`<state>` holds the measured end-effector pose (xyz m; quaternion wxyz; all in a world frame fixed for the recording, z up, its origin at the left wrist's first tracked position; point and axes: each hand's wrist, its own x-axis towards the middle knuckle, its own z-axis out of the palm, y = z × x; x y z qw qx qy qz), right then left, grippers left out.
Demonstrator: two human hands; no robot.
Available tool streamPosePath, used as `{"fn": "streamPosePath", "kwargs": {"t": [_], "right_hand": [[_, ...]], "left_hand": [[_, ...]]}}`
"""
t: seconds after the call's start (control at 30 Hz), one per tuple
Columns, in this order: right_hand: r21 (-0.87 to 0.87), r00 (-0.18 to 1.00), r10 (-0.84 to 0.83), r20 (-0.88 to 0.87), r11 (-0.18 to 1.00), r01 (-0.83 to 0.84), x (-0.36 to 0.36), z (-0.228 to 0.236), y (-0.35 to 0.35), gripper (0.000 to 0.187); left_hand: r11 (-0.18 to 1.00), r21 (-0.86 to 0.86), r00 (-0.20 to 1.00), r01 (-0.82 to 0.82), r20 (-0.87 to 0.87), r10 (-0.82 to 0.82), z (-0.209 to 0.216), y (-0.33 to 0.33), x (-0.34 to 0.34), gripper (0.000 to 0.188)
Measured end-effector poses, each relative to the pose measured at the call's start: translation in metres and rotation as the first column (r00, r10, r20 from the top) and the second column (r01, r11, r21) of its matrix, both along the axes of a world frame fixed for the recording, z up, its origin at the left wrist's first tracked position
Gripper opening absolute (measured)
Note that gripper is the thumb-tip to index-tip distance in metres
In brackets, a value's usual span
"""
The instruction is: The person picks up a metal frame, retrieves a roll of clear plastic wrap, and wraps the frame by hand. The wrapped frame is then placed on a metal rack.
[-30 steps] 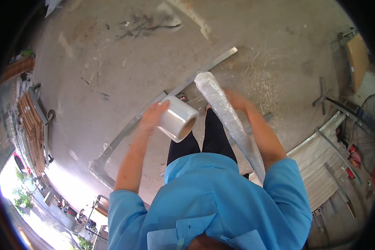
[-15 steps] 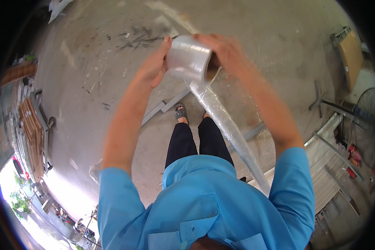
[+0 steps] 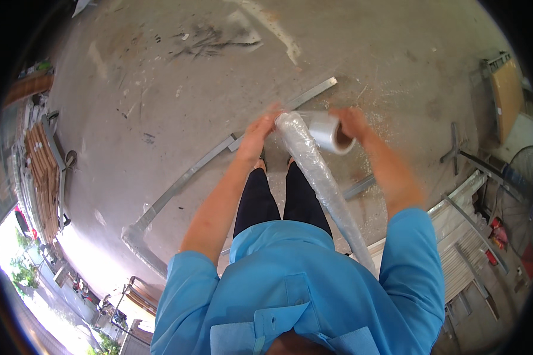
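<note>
A long pole wrapped in clear plastic film (image 3: 317, 168) slants from in front of me down past my right side. At its upper end is my left hand (image 3: 260, 130), touching or close beside the wrapping; motion smears its fingers. My right hand (image 3: 352, 123) grips a roll of clear stretch film (image 3: 326, 131) by its rim, with the brown core's opening toward the lower right. A strip of film runs from the roll to the pole's upper end, passing behind it.
A grey metal bar frame (image 3: 189, 173) lies on the concrete floor around my feet, one corner wrapped in plastic (image 3: 137, 236). Stacked brown boards (image 3: 41, 168) stand at the left. On the right are a tan panel (image 3: 507, 92), metal stands (image 3: 454, 148) and long pale strips (image 3: 453, 260).
The film roll, held between both hands before, has moved down and right with my right hand, past the pole. My left hand has come down to the pole's upper end.
</note>
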<state>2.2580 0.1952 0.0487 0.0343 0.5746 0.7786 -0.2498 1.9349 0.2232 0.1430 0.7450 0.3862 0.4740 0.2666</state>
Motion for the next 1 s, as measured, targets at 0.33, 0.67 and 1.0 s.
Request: {"fn": "streamPosePath", "kwargs": {"t": [0.33, 0.67, 1.0], "right_hand": [[-0.643, 0.963, -0.168, -0.21, 0.766, -0.006, -0.109, -0.007, -0.096, 0.036], [-0.798, 0.711, -0.49, -0.505, 0.58, -0.167, -0.117, 0.012, -0.098, 0.051], [-0.876, 0.519, -0.794, -0.317, 0.036, -0.481, -0.121, -0.03, -0.097, 0.074]], "left_hand": [[0.879, -0.472, 0.987, 0.065, -0.101, -0.127, -0.082, -0.153, -0.065, 0.06], [0.9, -0.433, 0.966, -0.054, 0.207, 0.158, -0.031, -0.163, -0.087, 0.059], [0.88, -0.471, 0.962, -0.066, 0.203, 0.181, -0.038, -0.168, -0.128, 0.057]]}}
